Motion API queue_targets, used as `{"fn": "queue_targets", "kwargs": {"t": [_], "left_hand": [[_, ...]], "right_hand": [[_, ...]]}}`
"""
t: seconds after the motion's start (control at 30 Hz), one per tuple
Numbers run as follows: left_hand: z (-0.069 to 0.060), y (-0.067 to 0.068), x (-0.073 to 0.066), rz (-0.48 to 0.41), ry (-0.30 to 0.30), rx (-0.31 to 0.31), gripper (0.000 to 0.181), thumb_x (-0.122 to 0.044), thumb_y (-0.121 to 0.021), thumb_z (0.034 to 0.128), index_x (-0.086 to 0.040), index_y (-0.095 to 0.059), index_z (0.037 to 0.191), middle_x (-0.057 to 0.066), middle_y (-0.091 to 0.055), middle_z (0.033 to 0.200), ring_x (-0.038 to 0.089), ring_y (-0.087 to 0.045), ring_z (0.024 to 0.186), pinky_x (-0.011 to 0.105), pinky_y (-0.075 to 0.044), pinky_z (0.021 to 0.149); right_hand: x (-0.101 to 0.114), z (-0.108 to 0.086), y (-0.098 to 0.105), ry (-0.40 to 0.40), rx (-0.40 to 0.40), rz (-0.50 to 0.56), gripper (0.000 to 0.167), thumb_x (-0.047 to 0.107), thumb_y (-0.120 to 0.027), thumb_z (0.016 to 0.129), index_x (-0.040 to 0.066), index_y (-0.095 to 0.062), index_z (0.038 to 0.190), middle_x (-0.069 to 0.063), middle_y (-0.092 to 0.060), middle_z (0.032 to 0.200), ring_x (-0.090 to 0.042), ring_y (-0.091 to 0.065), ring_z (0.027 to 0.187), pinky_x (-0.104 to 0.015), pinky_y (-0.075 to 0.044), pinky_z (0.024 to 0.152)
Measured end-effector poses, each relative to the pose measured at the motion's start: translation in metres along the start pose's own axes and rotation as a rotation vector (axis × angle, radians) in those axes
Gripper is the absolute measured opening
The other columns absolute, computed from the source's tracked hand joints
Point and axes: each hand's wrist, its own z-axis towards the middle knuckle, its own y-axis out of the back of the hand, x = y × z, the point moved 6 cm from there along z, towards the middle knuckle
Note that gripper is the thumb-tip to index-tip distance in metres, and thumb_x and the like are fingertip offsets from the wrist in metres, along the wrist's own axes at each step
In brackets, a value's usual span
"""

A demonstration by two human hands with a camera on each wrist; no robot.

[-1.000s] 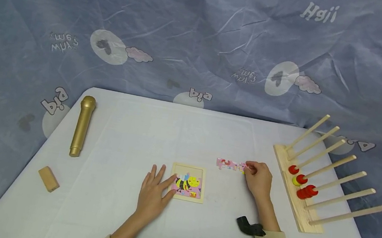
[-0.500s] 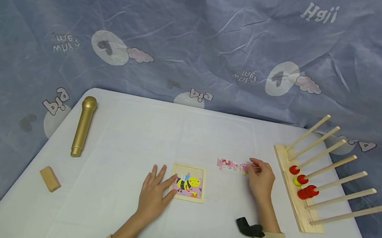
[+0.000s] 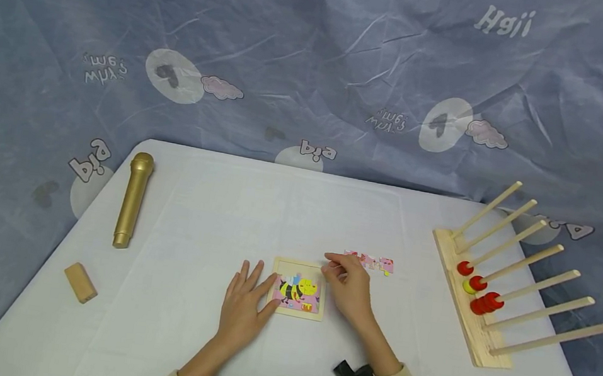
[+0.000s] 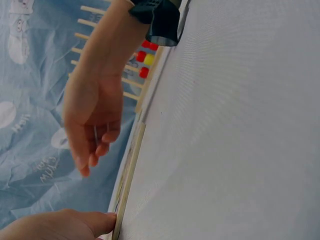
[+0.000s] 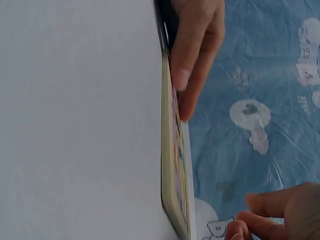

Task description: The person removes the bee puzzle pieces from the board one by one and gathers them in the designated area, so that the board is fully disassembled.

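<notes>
In the head view a square wooden frame [image 3: 294, 314] holds a bee picture, its upper part showing bare wood. The left hand [image 3: 243, 314] lies with spread fingers at its left side, thumb and index finger touching it. In the left wrist view the left thumb [image 4: 102, 223] presses the frame's edge [image 4: 131, 172]. Bent fingers mark the right hand [image 3: 351, 290], held by the frame's upper right corner; whether a small piece is between them cannot be told. Several pink puzzle pieces [image 3: 386, 264] lie in a row beyond it.
A wooden rack [image 3: 455, 278] with slanting pegs and red and yellow beads stands at the right. At the left of the white table [image 3: 219, 202] lie a gold microphone [image 3: 132, 201] and a wooden block [image 3: 80, 283].
My right hand has moved left from the right end of the pink pieces to the frame's upper right corner. My left hand has stayed at the frame.
</notes>
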Motion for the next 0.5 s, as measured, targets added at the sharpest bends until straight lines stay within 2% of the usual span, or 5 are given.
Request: {"fn": "queue_targets", "kwargs": {"t": [0.2, 0.33, 0.5], "left_hand": [[0.000, 0.001, 0.000, 0.018, -0.004, 0.008, 0.051, -0.032, -0.071, 0.0874, -0.011, -0.062, 0.133, 0.018, -0.042, 0.151, 0.042, -0.024, 0.147, 0.057, -0.020, 0.117], [0.000, 0.001, 0.000, 0.027, -0.010, 0.015, 0.051, -0.034, -0.070, 0.0885, -0.012, -0.061, 0.133, 0.018, -0.042, 0.152, 0.042, -0.024, 0.147, 0.057, -0.021, 0.117], [0.000, 0.000, 0.000, 0.021, -0.006, 0.022, 0.051, -0.034, -0.069, 0.0891, -0.011, -0.061, 0.133, 0.018, -0.041, 0.152, 0.043, -0.023, 0.147, 0.058, -0.020, 0.117]], "right_hand": [[0.029, -0.011, -0.035, 0.112, 0.091, 0.018, 0.027, 0.005, -0.075, 0.083, 0.003, -0.072, 0.109, -0.004, -0.063, 0.088, -0.010, -0.053, 0.073, -0.017, -0.044, 0.060], [0.034, -0.016, -0.049, 0.137, 0.124, 0.008, 0.029, 0.003, -0.077, 0.080, 0.003, -0.072, 0.109, -0.006, -0.062, 0.088, -0.010, -0.053, 0.072, -0.018, -0.042, 0.059], [0.034, -0.019, -0.055, 0.153, 0.136, -0.010, 0.030, 0.002, -0.078, 0.078, 0.001, -0.072, 0.107, -0.008, -0.060, 0.085, -0.009, -0.050, 0.068, -0.018, -0.042, 0.059]]}}
